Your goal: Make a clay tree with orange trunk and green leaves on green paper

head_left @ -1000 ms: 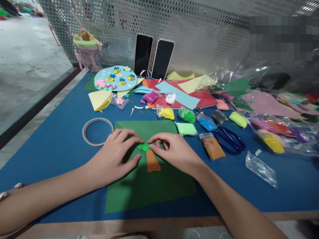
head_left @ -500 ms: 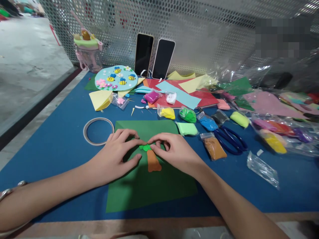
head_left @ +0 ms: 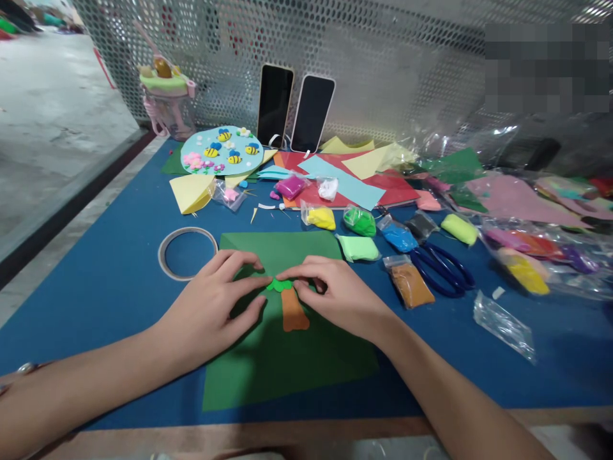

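Observation:
A dark green paper sheet [head_left: 287, 370] lies on the blue table, bearing an orange clay trunk shape [head_left: 294, 312] with bright green clay [head_left: 279, 285] at its top. From the left, my left hand [head_left: 223, 297] reaches in with fingers apart, its index fingertip at the green clay's left edge. My right hand [head_left: 332, 287] rests on the other side, index fingertip touching the clay's upper edge, thumb beside it. Neither hand is closed round anything.
A tape roll [head_left: 161, 254] lies left of the sheet. Right are blue scissors [head_left: 445, 271] and a brown clay bag [head_left: 410, 284]. Behind stand two phones [head_left: 275, 105], a cup [head_left: 167, 105] and an oval bee picture [head_left: 223, 150], near papers and clay packets.
My right index fingertip has shifted slightly left along the top of the green clay. My left hand has moved a little left, and more of the clay shows.

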A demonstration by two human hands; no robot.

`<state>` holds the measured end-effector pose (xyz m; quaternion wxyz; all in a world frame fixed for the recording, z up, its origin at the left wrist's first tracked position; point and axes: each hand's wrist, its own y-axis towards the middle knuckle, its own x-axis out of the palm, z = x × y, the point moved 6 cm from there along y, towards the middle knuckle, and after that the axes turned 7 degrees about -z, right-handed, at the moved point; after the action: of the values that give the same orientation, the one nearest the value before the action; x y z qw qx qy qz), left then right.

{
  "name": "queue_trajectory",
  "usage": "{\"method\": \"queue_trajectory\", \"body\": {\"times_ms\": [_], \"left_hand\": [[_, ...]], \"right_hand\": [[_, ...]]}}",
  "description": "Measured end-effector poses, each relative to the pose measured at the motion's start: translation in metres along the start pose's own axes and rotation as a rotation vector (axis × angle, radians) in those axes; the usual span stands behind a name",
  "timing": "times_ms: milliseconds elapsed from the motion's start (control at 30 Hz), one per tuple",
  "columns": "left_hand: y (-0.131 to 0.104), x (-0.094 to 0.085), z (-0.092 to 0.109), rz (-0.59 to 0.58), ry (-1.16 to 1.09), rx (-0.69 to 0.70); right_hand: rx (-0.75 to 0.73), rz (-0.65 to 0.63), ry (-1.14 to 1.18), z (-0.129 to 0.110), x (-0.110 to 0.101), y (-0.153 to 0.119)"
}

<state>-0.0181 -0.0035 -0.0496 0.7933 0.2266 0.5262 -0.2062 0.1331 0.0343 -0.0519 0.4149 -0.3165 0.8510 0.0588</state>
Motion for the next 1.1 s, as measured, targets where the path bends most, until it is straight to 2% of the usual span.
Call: {"method": "queue_trajectory", "body": {"times_ms": [167, 533, 667, 767, 867, 1000, 1100], "left_hand": [[-0.004, -0.004, 0.006, 0.058, 0.106, 0.025], [-0.006, 0.0, 0.009, 0.045, 0.148, 0.081], [-0.006, -0.006, 0.014, 0.139, 0.261, 0.132], [-0.005, -0.009, 0.02, 0.215, 0.357, 0.197], [0.001, -0.006, 0.02, 0.16, 0.326, 0.207], [0.007, 0.004, 0.017, 0.031, 0.244, 0.199], [0.007, 0.007, 0.016, -0.005, 0.228, 0.211]], "right_hand": [[0.0, 0.006, -0.002, 0.001, -0.001, 0.0], [0.002, 0.015, 0.008, 0.002, -0.004, 0.0], [0.006, 0.003, 0.015, 0.002, -0.004, -0.001], [0.017, 0.067, 0.05, 0.004, -0.009, -0.002], [0.048, 0.109, 0.093, 0.006, -0.011, -0.001], [0.062, 0.074, 0.097, 0.004, -0.007, 0.001], [0.056, 0.073, 0.088, 0.003, -0.006, 0.001]]}}
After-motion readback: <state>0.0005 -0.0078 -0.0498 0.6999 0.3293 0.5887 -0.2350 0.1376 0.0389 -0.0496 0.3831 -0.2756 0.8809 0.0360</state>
